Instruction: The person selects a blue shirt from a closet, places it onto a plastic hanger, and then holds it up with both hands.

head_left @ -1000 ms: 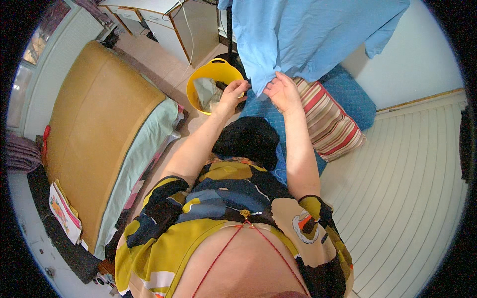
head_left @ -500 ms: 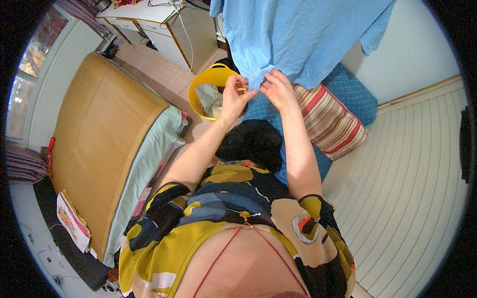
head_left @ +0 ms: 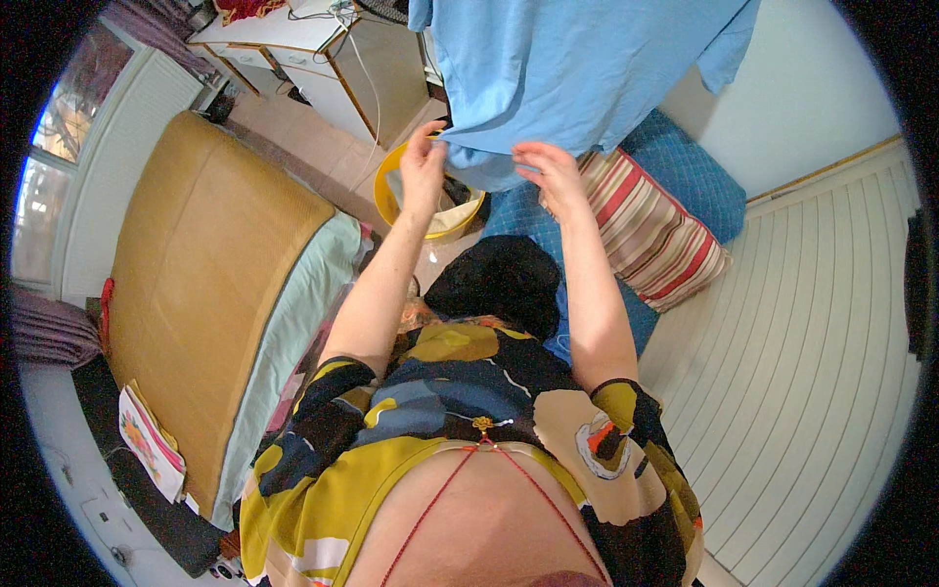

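Observation:
A light blue long-sleeved shirt (head_left: 577,68) hangs in front of me at the top of the view, its upper end cut off by the frame. My left hand (head_left: 423,174) is closed in a pinch on the left part of its lower hem. Farther right, my right hand (head_left: 556,181) pinches the same hem between thumb and fingers. Between the two hands the hem sags in a shallow curve, and a fold of the cloth drops below it.
Below the shirt stands a yellow bucket (head_left: 384,196) with pale cloth inside. A striped pillow (head_left: 650,230) lies on a blue quilted seat (head_left: 685,161) at the right. To the left is a bed with a tan mat (head_left: 210,264); a white desk (head_left: 328,83) stands behind.
My hands have moved apart, the left one going left and slightly up, the right a little right. The bunched hem between them has spread out wide.

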The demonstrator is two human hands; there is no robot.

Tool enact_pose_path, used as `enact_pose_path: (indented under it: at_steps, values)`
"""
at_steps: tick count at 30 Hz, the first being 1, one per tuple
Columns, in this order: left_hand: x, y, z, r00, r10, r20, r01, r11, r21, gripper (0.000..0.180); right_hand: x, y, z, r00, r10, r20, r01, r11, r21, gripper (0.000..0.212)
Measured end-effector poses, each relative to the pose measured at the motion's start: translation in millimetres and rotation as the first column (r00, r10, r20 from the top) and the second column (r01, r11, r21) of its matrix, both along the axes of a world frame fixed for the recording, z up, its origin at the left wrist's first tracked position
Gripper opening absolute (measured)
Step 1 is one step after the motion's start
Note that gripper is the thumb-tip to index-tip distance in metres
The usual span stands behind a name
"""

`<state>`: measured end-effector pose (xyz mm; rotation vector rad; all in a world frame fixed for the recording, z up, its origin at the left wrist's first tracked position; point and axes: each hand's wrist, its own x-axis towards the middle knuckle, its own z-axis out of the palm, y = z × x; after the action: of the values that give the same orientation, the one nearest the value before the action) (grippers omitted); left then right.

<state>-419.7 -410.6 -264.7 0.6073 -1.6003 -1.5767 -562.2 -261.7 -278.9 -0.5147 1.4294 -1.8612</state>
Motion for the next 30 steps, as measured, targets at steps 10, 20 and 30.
enact_pose_path:
  at_steps: [10, 20, 30]
  values:
    - [49.7, -58.2, -37.5, 0.993, 0.117, -0.004, -0.116, 0.987, 0.114, 0.024, -37.8, 60.6, -109.3, 0.753, -0.536, 0.38, 0.506, 0.842, 0.187, 0.029]
    - [62.0, -58.9, -25.7, 0.964, 0.26, 0.055, -0.257, 0.965, -0.05, 0.011, -62.7, 28.2, -109.8, 0.507, -0.219, 0.834, 0.671, 0.707, -0.222, 0.017]
    - [55.1, -59.7, -31.8, 0.94, 0.333, 0.082, -0.304, 0.919, -0.25, 0.014, -70.3, 52.6, -85.7, 0.525, -0.275, 0.805, 0.765, 0.568, -0.304, 0.026]
